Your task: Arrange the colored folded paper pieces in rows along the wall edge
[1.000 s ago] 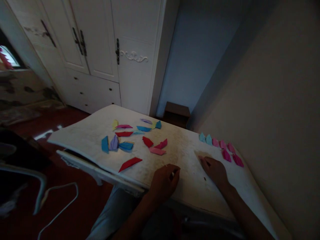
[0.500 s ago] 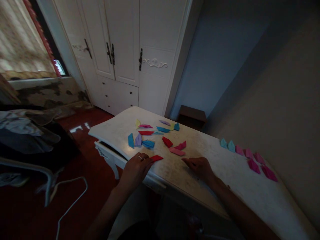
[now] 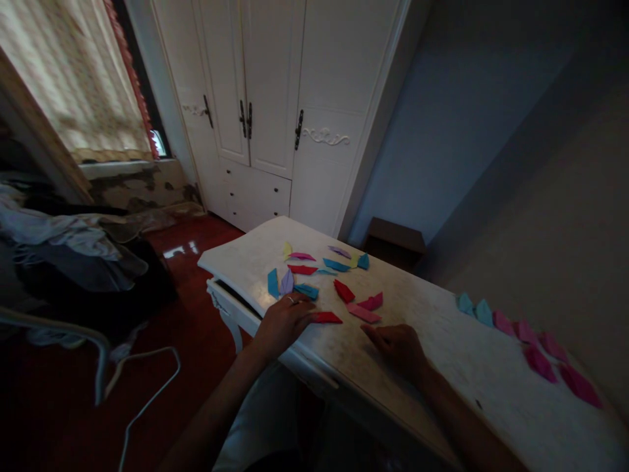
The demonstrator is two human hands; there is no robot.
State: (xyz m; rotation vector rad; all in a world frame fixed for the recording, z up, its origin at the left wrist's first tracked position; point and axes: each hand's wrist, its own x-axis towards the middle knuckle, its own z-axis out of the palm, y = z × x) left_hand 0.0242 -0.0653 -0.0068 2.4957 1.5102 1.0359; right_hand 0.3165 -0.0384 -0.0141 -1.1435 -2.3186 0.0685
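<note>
My left hand [image 3: 285,322] is over the near edge of the white table [image 3: 413,308], with its fingertips closed on the left end of a red folded paper piece [image 3: 328,318]. A ring shows on one finger. Just beyond these fingers lies a blue folded piece [image 3: 307,291]. My right hand [image 3: 400,347] rests low over the table, fingers curled together and pointing left, with nothing visible in them. Closest to it are a light pink piece [image 3: 363,313], a dark pink piece [image 3: 372,301] and another red piece [image 3: 344,291].
Several more folded papers, among them a purple one [image 3: 287,282], lie toward the back. Turquoise boat-like folds [image 3: 474,310] and pink ones [image 3: 539,364] line the right side. A white wardrobe [image 3: 319,85] stands behind; a clothes heap [image 3: 83,242] is at left.
The view has shifted, so the table contents appear lower and farther right. My left hand stays at the red paper, its fingers now nearer the blue piece. My right hand remains curled.
</note>
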